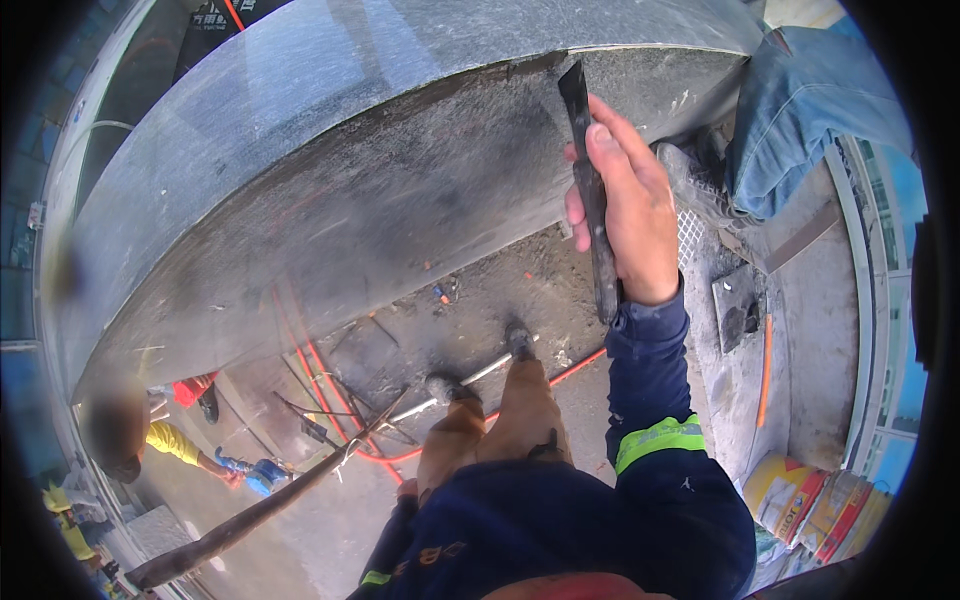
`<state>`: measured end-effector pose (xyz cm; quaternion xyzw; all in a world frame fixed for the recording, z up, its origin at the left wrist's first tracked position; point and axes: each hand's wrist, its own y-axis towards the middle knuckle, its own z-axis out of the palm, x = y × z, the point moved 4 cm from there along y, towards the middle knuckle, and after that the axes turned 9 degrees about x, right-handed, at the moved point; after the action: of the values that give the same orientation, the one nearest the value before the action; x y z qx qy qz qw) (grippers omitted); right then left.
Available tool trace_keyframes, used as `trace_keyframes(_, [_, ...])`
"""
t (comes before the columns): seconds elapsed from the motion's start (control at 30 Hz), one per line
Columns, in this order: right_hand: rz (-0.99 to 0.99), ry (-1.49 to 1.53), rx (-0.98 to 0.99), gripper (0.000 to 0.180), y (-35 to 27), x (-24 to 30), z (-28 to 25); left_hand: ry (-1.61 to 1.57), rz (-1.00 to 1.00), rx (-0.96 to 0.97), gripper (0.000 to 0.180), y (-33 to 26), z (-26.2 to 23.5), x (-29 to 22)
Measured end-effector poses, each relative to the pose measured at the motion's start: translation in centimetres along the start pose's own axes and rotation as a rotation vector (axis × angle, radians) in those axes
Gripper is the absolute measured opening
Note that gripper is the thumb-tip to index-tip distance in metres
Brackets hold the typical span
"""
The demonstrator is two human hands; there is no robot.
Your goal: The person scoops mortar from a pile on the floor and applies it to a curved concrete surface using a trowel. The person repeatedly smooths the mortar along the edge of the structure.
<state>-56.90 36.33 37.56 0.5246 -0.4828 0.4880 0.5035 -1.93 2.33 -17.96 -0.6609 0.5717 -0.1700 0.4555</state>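
My right hand (637,200) is raised before a grey curved panel. It grips a dark, slim scraper (593,190) with a flared flat end pointing up and away from me. The thumb presses along the tool's side, while the fingers wrap behind it. The scraper's flared end is near the panel's edge; whether they touch I cannot tell. Below that edge, the panel's underside (400,190) looks dark and stained. My left hand (407,488) hangs low beside my leg, mostly hidden by my body, and its fingers do not show clearly.
A wooden pole (240,530) slants across the lower left, beside orange pipes (330,385). Another person's yellow sleeve (172,440) and a blue tool (262,474) are at left. Someone's jeans leg (800,120) is at upper right; paint buckets (800,505) stand lower right.
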Motion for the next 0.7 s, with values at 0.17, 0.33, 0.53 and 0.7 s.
trace_keyframes(0.17, [0.01,-0.146,-0.05,0.053,0.6,1.5,-1.1,0.011,-0.008,0.07,0.034,1.0,-1.8,-0.3])
trace_keyframes(0.33, [0.081,-0.22,0.004,0.053,0.7,2.4,-0.4,-0.055,0.115,-0.005,0.032,2.3,-3.7,-2.2])
trace_keyframes(0.53, [0.109,-0.174,0.032,0.05,0.6,3.4,1.4,-0.15,0.189,-0.189,0.03,5.2,-2.3,-2.4])
trace_keyframes(0.7, [0.151,-0.154,0.092,0.051,-1.1,3.2,4.9,-0.042,0.156,-0.153,0.029,4.9,-1.9,-2.6])
